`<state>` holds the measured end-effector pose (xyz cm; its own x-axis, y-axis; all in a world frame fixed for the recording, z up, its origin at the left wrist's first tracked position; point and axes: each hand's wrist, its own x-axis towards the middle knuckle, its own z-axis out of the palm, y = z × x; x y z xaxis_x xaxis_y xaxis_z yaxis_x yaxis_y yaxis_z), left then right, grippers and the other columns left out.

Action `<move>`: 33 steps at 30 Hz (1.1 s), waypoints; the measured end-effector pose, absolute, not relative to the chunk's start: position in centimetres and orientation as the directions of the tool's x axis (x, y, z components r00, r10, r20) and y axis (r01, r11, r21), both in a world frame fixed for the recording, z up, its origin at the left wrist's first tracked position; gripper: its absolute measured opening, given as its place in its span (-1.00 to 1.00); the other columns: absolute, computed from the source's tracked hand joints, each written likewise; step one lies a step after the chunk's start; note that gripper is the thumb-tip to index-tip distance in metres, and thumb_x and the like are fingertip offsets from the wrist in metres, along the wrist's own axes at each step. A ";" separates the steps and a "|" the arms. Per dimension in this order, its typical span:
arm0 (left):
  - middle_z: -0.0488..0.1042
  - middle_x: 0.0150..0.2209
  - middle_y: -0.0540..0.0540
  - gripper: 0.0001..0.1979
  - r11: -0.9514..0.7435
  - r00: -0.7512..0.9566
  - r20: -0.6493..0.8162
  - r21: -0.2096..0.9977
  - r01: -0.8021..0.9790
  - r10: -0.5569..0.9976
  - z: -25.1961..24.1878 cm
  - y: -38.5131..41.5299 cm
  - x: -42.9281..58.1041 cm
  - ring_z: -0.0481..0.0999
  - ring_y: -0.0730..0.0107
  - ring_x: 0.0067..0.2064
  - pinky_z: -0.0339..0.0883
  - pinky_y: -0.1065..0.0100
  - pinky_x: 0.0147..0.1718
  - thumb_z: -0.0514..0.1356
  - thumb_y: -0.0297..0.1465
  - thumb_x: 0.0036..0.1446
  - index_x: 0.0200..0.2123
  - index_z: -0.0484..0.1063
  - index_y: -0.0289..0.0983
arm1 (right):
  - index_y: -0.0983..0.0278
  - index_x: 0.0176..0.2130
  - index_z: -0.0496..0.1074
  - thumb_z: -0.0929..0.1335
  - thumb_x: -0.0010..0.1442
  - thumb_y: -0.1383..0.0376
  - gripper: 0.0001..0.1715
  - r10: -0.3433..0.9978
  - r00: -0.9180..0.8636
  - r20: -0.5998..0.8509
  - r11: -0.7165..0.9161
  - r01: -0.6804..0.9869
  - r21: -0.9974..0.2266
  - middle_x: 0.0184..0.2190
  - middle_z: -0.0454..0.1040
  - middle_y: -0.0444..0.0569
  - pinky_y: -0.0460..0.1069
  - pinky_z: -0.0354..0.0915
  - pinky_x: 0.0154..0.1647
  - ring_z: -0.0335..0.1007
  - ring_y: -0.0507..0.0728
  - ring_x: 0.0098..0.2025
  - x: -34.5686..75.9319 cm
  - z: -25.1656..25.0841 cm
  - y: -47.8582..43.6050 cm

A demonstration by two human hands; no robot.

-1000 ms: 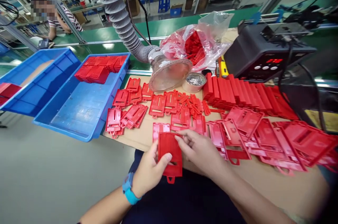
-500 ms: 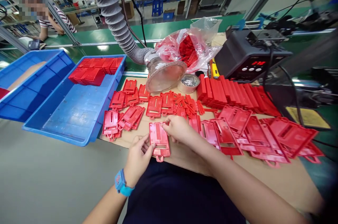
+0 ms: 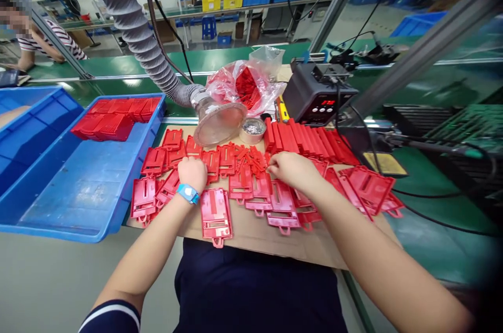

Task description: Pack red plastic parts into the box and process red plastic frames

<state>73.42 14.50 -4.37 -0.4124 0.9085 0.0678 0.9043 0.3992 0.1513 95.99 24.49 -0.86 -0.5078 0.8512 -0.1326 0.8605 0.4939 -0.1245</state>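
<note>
Many flat red plastic holders (image 3: pixel 251 181) lie spread over a brown cardboard sheet (image 3: pixel 255 233). One red holder (image 3: pixel 215 215) lies flat near the sheet's front edge, with no hand on it. My left hand (image 3: pixel 192 173), with a blue watch on the wrist, reaches into the red pieces beyond it with fingers curled; what they grip is hidden. My right hand (image 3: pixel 288 168) pinches at small red strips (image 3: pixel 255 157) in the middle of the pile. A row of red holders stands on edge (image 3: pixel 306 136) behind.
A blue tray (image 3: pixel 78 186) at the left holds stacked red holders (image 3: pixel 113 115). A grey extraction hose with a clear funnel (image 3: pixel 218 121) hangs over the sheet. A bag of red parts (image 3: pixel 243 87), a small tin (image 3: pixel 252 130) and a black soldering station (image 3: pixel 318 95) stand behind. Another person (image 3: pixel 35 42) works at far left.
The red holder that both hands held has been laid down at the sheet's front edge. Both hands have moved forward into the pile. The camera has swung right.
</note>
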 end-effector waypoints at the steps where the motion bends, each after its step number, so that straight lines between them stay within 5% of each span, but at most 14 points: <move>1: 0.47 -0.24 -0.45 -0.69 0.408 -0.421 0.067 0.146 0.901 0.905 -4.5 14.7 73.5 0.41 -0.09 -0.11 0.25 0.12 -0.21 0.02 -0.40 0.10 -0.34 0.48 -0.51 | 0.29 -0.39 0.49 0.29 0.09 0.32 -0.82 0.840 -0.527 -0.128 0.515 0.849 -0.119 -0.33 0.51 0.09 -0.03 0.21 -0.38 0.43 0.19 -0.29 95.7 -1.2 24.1; 8: 0.49 -0.36 -0.34 -0.68 0.487 -0.516 0.066 0.251 0.837 0.854 -4.1 13.6 72.7 0.49 0.03 -0.23 0.28 0.19 -0.27 -0.05 -0.35 0.15 -0.24 0.40 -0.42 | 0.33 -0.37 0.48 0.33 0.08 0.31 -0.86 0.825 -0.551 -0.124 0.526 0.829 -0.189 -0.33 0.51 0.10 -0.02 0.25 -0.33 0.43 0.18 -0.29 94.4 -2.5 23.5; 12: 0.50 -0.42 -0.20 -0.75 0.470 -0.553 0.060 0.454 0.757 0.831 -3.5 12.1 71.8 0.51 0.15 -0.29 0.30 0.25 -0.27 0.03 -0.33 0.10 -0.27 0.41 -0.36 | 0.30 -0.31 0.47 0.28 0.15 0.32 -0.83 0.865 -0.498 -0.066 0.459 0.837 -0.296 -0.32 0.53 0.02 -0.03 0.28 -0.25 0.44 0.14 -0.27 95.6 -2.1 23.6; 15: 0.51 -0.39 -0.11 -0.61 0.423 -0.584 0.059 0.632 0.650 0.809 -3.6 10.7 71.6 0.51 0.33 -0.34 0.33 0.36 -0.29 0.05 -0.35 0.07 -0.03 0.30 -0.38 | 0.29 -0.20 0.43 0.27 0.17 0.27 -0.77 0.903 -0.428 0.038 0.390 0.779 -0.491 -0.32 0.54 -0.02 -0.03 0.33 -0.25 0.46 0.09 -0.32 97.1 -1.6 22.1; 18: 0.50 -0.29 -0.11 -0.51 0.308 -0.628 -0.047 0.898 0.313 0.777 -3.6 9.4 72.4 0.51 0.37 -0.31 0.36 0.37 -0.31 0.07 -0.33 0.03 0.05 0.24 -0.40 | 0.29 -0.19 0.43 0.35 0.10 0.16 -0.69 0.926 -0.339 0.165 0.325 0.493 -0.807 -0.37 0.53 -0.03 0.01 0.37 -0.24 0.46 0.10 -0.34 98.3 -1.6 19.8; 20: 0.50 -0.28 -0.12 -0.58 0.199 -0.597 -0.160 0.980 -0.001 0.786 -3.3 8.7 73.6 0.51 0.32 -0.30 0.39 0.34 -0.33 0.11 -0.30 -0.02 -0.08 0.33 -0.38 | 0.29 -0.20 0.44 0.38 0.05 0.13 -0.65 0.930 -0.307 0.200 0.300 0.324 -0.897 -0.36 0.52 -0.01 0.05 0.40 -0.24 0.46 0.12 -0.33 98.7 -1.5 18.3; 26: 0.52 -0.35 -0.07 -0.62 0.198 -0.327 -0.426 0.813 -0.548 0.844 -1.2 7.5 78.7 0.54 0.29 -0.37 0.44 0.27 -0.38 0.15 -0.34 0.01 -0.06 0.29 -0.25 | 0.23 -0.23 0.46 0.42 0.04 0.18 -0.73 0.928 -0.290 0.236 0.308 0.237 -0.922 -0.38 0.51 -0.05 -0.01 0.43 -0.36 0.45 0.08 -0.41 99.2 -0.8 16.3; 30: 0.51 -0.20 -0.05 -0.54 0.227 -0.107 -0.397 0.703 -0.674 0.911 -0.8 7.4 81.3 0.56 0.26 -0.28 0.46 0.23 -0.32 0.13 -0.39 0.06 0.07 0.18 -0.13 | 0.16 -0.24 0.46 0.39 0.08 0.27 -0.83 0.883 -0.321 0.342 0.433 0.276 -0.858 -0.36 0.50 -0.08 0.02 0.42 -0.27 0.45 0.09 -0.36 99.1 -0.4 15.8; 33: 0.45 -0.06 -0.04 -0.46 0.163 -0.094 -0.318 0.692 -0.703 0.944 -1.4 7.5 82.5 0.52 0.24 -0.15 0.43 0.20 -0.21 0.10 -0.46 0.07 0.13 0.09 -0.10 | 0.14 -0.20 0.45 0.37 0.08 0.41 -0.74 0.737 -0.373 0.564 0.673 0.322 -0.666 -0.31 0.47 -0.07 0.03 0.38 -0.19 0.42 0.10 -0.28 98.3 -0.6 15.1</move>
